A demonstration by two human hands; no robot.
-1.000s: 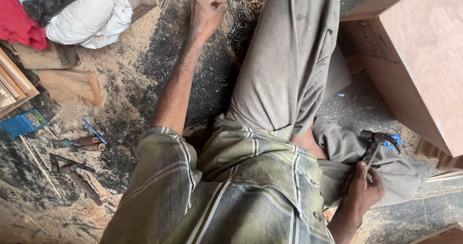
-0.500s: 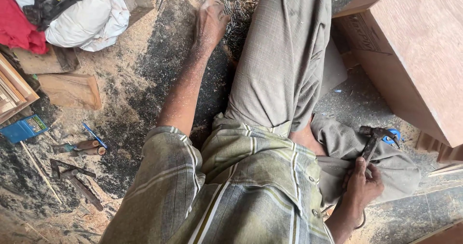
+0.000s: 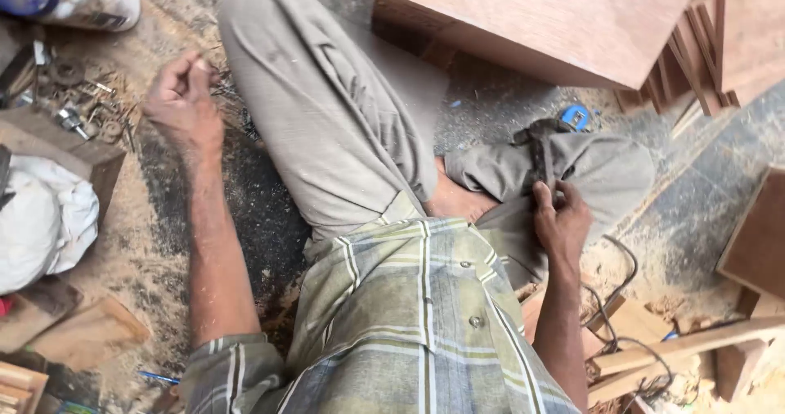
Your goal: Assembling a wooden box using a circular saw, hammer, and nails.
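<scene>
I see the right hand closed around the handle of a hammer that rests on the bent knee. The left hand reaches out over the sawdust-covered floor, fingers pinched together beside a pile of nails; I cannot tell whether they hold anything. A wooden box stands beyond the legs.

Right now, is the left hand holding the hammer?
No, the left hand is over small metal bits on the sawdust floor; the hammer sits in the right hand.
</scene>
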